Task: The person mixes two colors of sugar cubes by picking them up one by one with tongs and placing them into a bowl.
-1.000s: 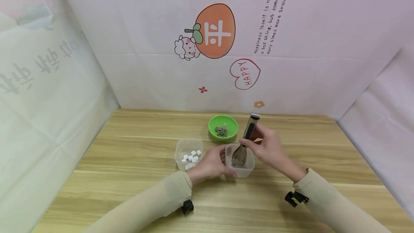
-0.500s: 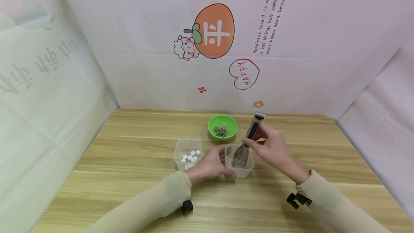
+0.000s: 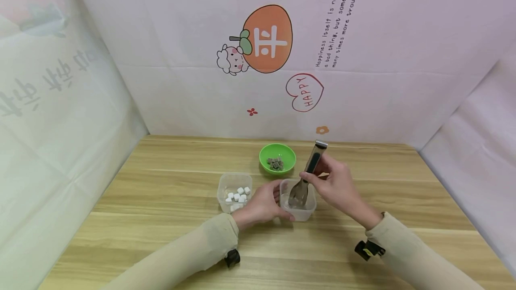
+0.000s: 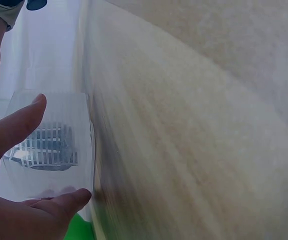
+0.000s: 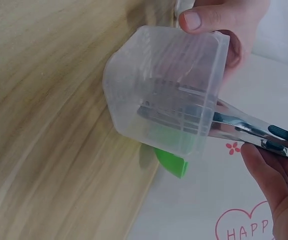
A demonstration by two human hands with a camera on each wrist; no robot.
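Observation:
Metal tongs (image 3: 313,161) with dark grip inlays stand tilted in a clear plastic container (image 3: 303,215), their slotted tips down inside it. My right hand (image 3: 336,187) pinches the tongs between thumb and fingers partway up the handle. My left hand (image 3: 264,202) holds the container from its left side, thumb at the near wall and fingers at the far wall. In the left wrist view, the slotted tips (image 4: 49,145) show through the plastic wall. Whether anything lies between the tips cannot be made out.
Left of my left hand sits a second clear container (image 3: 221,191) with several white cubes (image 3: 237,197). Behind is a green bowl (image 3: 288,155) holding several grey-brown cubes (image 3: 276,164). A printed cloth (image 3: 181,102) hangs at the back edge of the wooden table (image 3: 161,218).
The tongs and right hand shift slightly right, then back left, with the tips staying inside the container. The left hand and container keep nearly the same place.

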